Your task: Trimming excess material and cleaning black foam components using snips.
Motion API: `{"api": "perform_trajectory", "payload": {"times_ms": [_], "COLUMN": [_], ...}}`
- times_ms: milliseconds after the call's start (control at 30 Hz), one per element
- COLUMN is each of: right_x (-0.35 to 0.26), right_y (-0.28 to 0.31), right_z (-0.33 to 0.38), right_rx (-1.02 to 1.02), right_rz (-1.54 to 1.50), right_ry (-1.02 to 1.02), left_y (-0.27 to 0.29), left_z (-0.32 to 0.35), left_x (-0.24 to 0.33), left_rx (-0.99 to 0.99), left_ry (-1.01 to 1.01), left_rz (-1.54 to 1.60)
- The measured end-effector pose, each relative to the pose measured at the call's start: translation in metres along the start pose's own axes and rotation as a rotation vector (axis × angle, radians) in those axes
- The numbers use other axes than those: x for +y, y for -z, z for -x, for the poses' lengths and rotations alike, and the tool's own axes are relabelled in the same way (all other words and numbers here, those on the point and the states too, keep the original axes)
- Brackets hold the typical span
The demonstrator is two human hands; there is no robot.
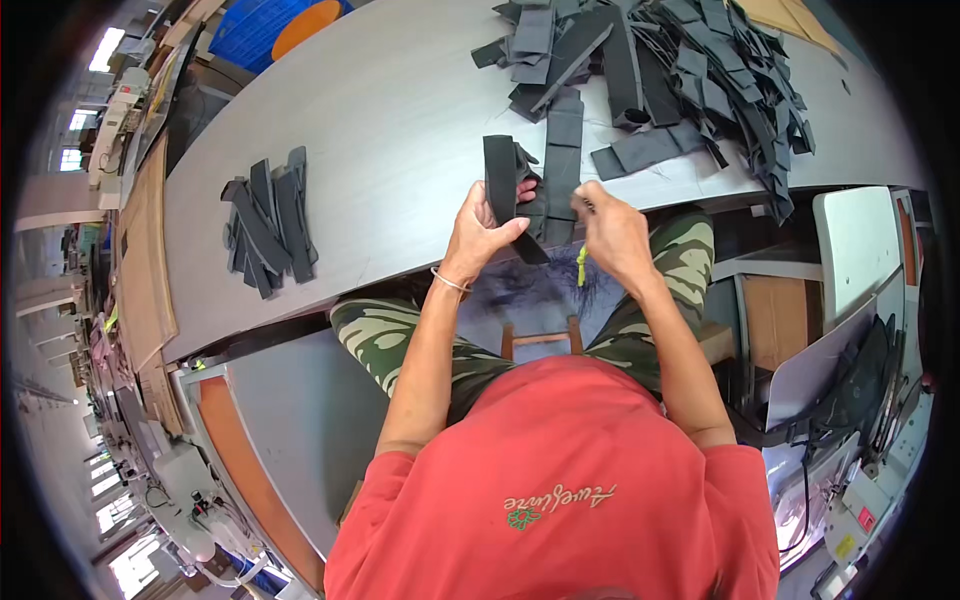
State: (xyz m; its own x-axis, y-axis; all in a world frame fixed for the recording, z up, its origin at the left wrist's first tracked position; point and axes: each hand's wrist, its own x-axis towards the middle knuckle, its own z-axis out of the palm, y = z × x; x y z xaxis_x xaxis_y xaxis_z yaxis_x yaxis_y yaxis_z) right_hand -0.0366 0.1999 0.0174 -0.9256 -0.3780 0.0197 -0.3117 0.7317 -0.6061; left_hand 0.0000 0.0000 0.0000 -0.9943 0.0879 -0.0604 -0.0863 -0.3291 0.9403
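While our left hand [488, 228] clasps dark strips [498, 178], probably light, soft, best pinched mid-length, over the desk [390, 170], our right hand [615, 235] curls, contents unclear.

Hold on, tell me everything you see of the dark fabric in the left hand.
The dark fabric is nearly black and looks like woven cloth. A straight, flat band stands out at its left, roughly lengthwise in view, with folded or overlapping pieces to its right and a slanting end below; whether it is one strip or several, I can't tell. The left hand grips it near the edge of the grey table, thumb across the lower part, other fingers partly hidden behind.
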Motion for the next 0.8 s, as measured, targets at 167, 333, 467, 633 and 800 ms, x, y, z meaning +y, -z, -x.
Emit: {"api": "perform_trajectory", "payload": {"times_ms": [167,333,467,633,800], "right_x": [0.002,-0.008,-0.016,-0.018,-0.013], "right_y": [0.028,0.023,0.012,0.003,-0.001], "right_z": [0.009,0.014,0.011,0.0,-0.006], "right_rx": [0.12,0.072,0.055,-0.019,-0.08], "right_rz": [-0.098,-0.061,-0.008,-0.005,-0.019], "right_ry": [-0.163,0.117,0.192,0.177,0.317], "left_y": [0.0,-0.003,-0.001,0.002,0.009], "left_z": [0.001,0.001,0.001,0.003,0.004], "left_x": [0.004,0.003,0.0,0.0,-0.005], "left_rx": [0.013,0.016,0.002,0.016,0.028], "left_ry": [0.016,0.011,-0.006,0.025,0.018], "left_rz": [-0.006,-0.016,-0.014,-0.016,-0.032]}}
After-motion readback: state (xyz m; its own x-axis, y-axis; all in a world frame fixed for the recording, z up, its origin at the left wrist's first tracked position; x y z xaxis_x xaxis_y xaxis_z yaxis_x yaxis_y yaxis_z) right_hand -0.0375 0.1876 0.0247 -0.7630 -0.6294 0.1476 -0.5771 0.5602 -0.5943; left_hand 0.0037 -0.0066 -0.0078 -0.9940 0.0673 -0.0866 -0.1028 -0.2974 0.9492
